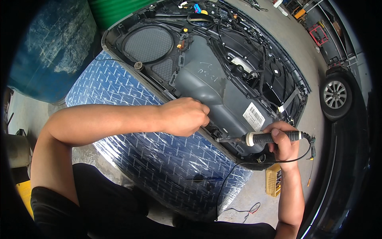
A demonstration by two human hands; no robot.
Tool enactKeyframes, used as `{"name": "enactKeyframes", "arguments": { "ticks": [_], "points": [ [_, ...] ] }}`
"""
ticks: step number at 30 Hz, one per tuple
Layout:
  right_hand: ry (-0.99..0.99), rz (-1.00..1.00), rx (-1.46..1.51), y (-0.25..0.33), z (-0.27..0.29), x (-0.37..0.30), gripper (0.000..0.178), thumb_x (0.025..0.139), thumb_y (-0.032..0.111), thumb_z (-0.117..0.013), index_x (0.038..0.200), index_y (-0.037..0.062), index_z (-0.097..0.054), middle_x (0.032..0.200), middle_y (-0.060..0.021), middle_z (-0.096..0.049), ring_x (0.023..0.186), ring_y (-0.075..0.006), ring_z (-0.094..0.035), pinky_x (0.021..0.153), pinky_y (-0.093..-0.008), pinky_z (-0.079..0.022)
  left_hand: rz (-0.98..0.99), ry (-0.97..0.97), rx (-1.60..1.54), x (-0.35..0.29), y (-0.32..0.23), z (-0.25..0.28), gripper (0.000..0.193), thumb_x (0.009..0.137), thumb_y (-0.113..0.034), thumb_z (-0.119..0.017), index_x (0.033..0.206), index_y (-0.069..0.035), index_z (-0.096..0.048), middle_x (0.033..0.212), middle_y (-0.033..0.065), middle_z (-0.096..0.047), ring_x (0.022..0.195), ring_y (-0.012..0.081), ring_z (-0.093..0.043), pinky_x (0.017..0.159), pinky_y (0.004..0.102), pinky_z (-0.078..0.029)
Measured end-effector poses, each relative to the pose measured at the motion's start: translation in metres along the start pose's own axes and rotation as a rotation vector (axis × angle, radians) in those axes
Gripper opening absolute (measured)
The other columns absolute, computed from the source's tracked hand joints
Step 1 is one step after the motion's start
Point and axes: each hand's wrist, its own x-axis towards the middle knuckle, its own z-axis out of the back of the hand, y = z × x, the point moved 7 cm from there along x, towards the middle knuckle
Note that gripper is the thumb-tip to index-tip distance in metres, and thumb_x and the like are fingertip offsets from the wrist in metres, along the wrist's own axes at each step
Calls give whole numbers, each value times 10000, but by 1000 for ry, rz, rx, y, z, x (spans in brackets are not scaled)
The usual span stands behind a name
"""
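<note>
A black-and-cream corded soldering iron (260, 138) lies in my right hand (283, 140), whose fingers are wrapped round its handle. Its metal shaft points left, and the tip is at the near edge of a car door panel (207, 85); whether it touches is too small to tell. Dark grey plastic covers much of the panel's inner side, with a white barcode label (254, 115) on it. Closed and curled, my left hand (186, 116) rests at the panel's near edge, left of the iron's tip. Whatever its fingers hold is hidden.
Under the panel is a support wrapped in blue patterned film (159, 155). The iron's black cord (227, 179) loops down over it. A yellow basket (273, 180) stands on the floor at right, near a dark car (342, 159). Blue (51, 51) and green drums (115, 12) stand far left.
</note>
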Motion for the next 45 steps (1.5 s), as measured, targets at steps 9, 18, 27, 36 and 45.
{"name": "enactKeyframes", "arguments": {
  "ticks": [9,18,27,36,45],
  "points": [
    [2,-3,-7,0,0,1,244,865,176,-566,848,-26,-701,608,-24,-578,491,-69,-475,466,-236,-357,5,17,-2,-1,0,0,105,792,-38,-648,874,-32,-714,858,99,-621,862,296,-660,764,421,-565],
    [-41,-51,-9,-3,0,2,259,867,214,-573,841,-11,-700,595,-14,-561,484,-68,-469,460,-232,-349,-9,-3,4,-1,0,-1,97,791,-43,-651,866,-31,-712,850,97,-618,865,294,-659,764,420,-567],
    [-50,-61,0,-4,0,2,258,870,213,-570,845,-9,-699,598,-12,-562,476,-66,-466,454,-230,-346,-12,-2,11,-1,0,-2,94,788,-35,-651,857,-29,-714,838,95,-620,852,286,-663,754,413,-571],
    [-46,-55,8,-4,0,2,255,875,209,-574,845,-11,-699,603,-17,-571,475,-65,-463,452,-230,-342,-13,1,24,-1,0,-1,95,788,-31,-649,856,-27,-716,842,99,-624,849,286,-665,749,411,-572],
    [-47,-46,15,-3,-1,2,251,873,200,-576,846,-17,-698,609,-23,-576,480,-68,-462,454,-235,-346,-6,8,22,-1,1,-2,82,794,-35,-646,846,-28,-709,854,101,-631,857,294,-663,751,420,-568]
  ]
}}
